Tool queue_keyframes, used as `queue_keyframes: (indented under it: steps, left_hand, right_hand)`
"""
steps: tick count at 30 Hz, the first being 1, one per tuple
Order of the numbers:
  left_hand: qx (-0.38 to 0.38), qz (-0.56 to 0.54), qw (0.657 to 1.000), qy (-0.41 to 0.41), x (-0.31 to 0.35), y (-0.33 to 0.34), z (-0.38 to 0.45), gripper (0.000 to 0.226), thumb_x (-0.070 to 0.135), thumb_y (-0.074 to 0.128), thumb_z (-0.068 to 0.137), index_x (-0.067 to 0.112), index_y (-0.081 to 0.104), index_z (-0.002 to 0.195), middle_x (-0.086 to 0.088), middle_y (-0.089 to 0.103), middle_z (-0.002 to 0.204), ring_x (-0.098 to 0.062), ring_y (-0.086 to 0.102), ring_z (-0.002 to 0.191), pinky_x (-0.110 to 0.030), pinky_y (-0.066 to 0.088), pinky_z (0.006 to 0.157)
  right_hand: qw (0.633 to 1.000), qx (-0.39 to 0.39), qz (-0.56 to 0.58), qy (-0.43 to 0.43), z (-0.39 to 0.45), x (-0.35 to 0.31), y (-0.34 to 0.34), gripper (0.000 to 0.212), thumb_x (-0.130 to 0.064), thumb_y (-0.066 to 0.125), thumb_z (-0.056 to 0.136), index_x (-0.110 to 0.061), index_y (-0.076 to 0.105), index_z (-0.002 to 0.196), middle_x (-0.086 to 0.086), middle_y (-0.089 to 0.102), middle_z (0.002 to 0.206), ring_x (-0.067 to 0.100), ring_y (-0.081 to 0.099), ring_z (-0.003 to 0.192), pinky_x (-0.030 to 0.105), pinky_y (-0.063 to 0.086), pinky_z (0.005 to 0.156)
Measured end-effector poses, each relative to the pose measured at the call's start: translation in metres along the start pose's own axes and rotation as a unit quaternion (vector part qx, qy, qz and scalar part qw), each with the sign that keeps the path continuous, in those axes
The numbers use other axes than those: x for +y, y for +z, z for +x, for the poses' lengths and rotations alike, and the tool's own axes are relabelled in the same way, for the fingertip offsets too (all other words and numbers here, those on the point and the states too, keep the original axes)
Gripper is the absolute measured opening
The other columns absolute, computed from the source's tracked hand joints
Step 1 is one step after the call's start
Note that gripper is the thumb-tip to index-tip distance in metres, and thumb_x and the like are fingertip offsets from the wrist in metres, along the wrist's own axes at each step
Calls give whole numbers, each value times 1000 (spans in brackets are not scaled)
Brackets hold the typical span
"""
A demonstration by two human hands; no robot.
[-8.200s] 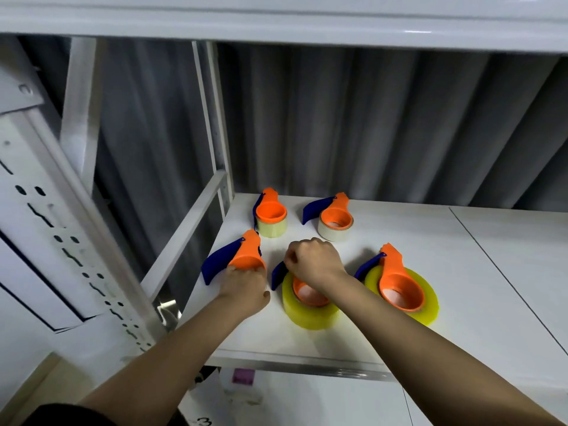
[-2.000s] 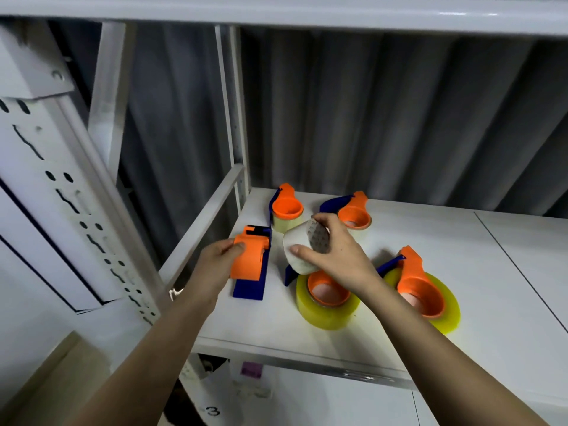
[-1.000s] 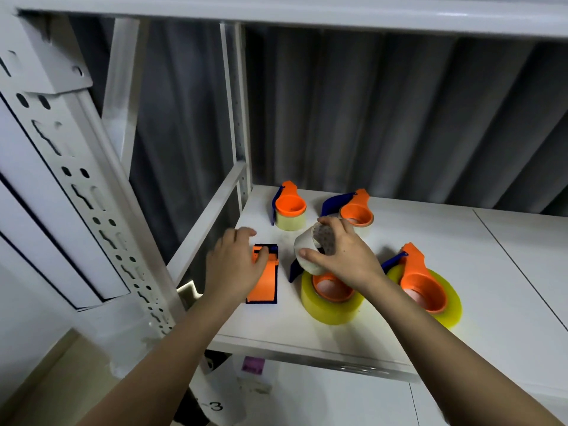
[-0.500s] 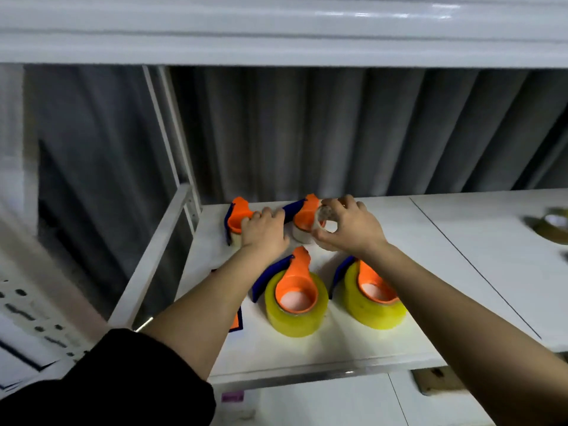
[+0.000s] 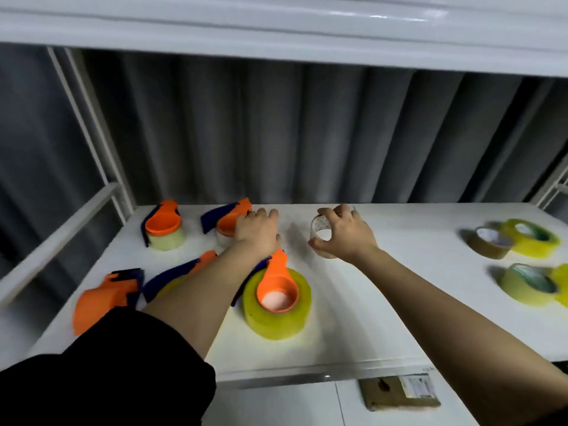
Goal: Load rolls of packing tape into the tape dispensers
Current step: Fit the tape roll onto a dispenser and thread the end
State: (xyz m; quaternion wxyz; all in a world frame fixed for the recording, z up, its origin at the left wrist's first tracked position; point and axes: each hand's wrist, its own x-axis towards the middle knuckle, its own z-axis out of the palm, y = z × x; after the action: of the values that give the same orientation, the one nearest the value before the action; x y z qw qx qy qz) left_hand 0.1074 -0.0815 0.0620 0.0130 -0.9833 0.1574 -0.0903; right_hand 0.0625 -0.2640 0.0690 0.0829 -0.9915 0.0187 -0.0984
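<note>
My right hand (image 5: 345, 233) grips a small, nearly used-up tape roll (image 5: 319, 229) just above the white shelf (image 5: 353, 318). My left hand (image 5: 257, 230) lies on the back orange-and-blue dispenser (image 5: 229, 216), which sits in a pale roll. Another loaded dispenser (image 5: 162, 224) stands at the back left. A dispenser (image 5: 276, 290) sits in a thick yellow roll (image 5: 278, 315) in front. One more dispenser (image 5: 175, 276) is partly hidden under my left forearm. An empty orange dispenser (image 5: 104, 298) lies at the front left.
Loose rolls lie on the shelf at the right: a brown one (image 5: 488, 244), a yellow one (image 5: 530, 236) behind it and a yellow one (image 5: 528, 284) nearer. A corrugated grey wall (image 5: 276, 133) closes the back. A shelf beam (image 5: 276, 29) runs overhead, and a rail (image 5: 61, 229) bounds the left side.
My left hand set the empty dispenser down and reached to the back dispenser. My right hand carried the small roll away to the right. The view shifted right, showing loose rolls.
</note>
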Motion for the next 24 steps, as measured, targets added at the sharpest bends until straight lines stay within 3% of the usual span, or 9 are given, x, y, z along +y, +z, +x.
queue_keyframes:
  steps: [11, 24]
  left_hand:
    - [-21, 2, 1000, -9, 111, 3, 14, 43, 36, 47, 92, 16, 42, 130, -9, 54, 125, -30, 54, 112, -36, 37, 89]
    - [-19, 9, 997, 73, 181, -3, 34, 43, 37, 46, 92, 15, 43, 129, -9, 54, 126, -28, 52, 114, -37, 35, 92]
  right_hand:
    - [1000, -17, -2, -3, -6, 110, -20, 75, -59, 65, 77, -21, 39, 136, 6, 42, 133, 29, 44, 119, 38, 44, 91]
    - [998, 6, 6, 67, -25, 171, -38, 73, -59, 63, 78, -21, 39, 135, 5, 43, 131, 27, 43, 119, 36, 43, 90]
